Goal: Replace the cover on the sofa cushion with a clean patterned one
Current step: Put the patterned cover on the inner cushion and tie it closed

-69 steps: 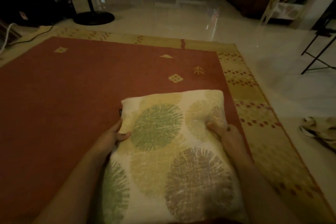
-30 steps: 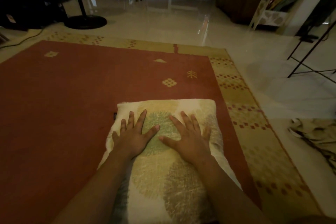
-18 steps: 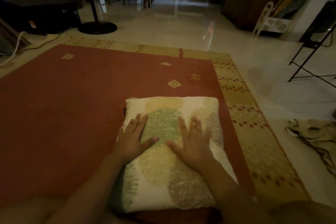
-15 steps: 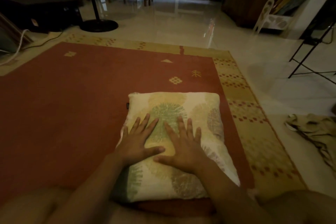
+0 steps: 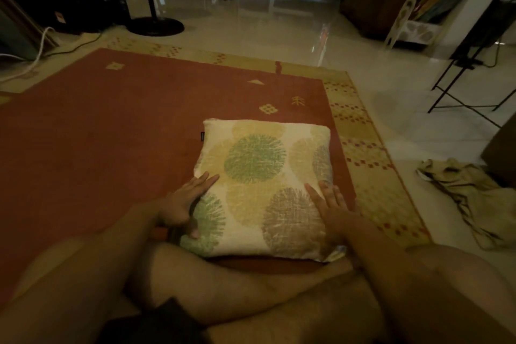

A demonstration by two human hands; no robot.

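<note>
Patterned cushion (image 5: 265, 184) on red rug (image 5: 111, 148); left grip (image 5: 183, 205) and right grip (image 5: 332, 208) flat, fingers straight, against its sides.

Hands (L (image 5: 183, 204), R (image 5: 333, 205)) flat on patterned cushion (image 5: 262, 176) sides; red rug (image 5: 111, 134)

Dim, warm light; glare on the floor (image 5: 321, 36); blurred, curved edges.
</note>
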